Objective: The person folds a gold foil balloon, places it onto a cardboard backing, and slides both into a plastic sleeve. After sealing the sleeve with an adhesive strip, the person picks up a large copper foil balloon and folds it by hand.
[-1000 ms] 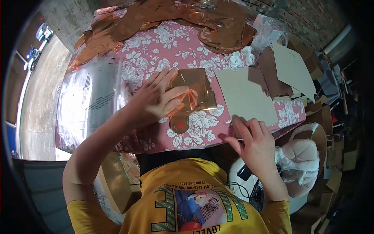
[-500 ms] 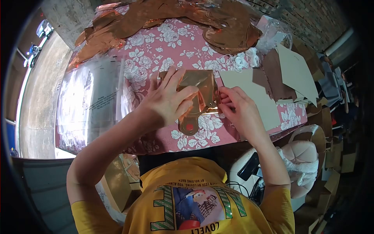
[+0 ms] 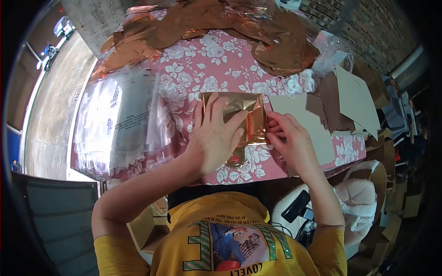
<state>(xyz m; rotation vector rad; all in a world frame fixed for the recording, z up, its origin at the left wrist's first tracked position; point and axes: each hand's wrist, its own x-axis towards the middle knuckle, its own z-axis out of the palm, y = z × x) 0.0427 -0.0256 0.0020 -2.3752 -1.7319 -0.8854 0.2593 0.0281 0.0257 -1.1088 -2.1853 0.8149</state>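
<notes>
Two hands are working on one copper foil piece (image 3: 246, 110). The left hand (image 3: 216, 140) is lying open and flat, pressing it down; the right hand (image 3: 290, 142) is pinching its right edge between closed fingertips. The piece is lying on the floral tabletop (image 3: 198, 69), between clear plastic bags (image 3: 119, 119) and a cardboard sheet (image 3: 301, 119), with a foil heap (image 3: 221, 18) sitting beyond.

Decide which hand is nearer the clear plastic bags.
Left. The left hand lies on the gold foil piece beside the clear plastic bags; the right hand is at the foil's far edge, farther off.
</notes>
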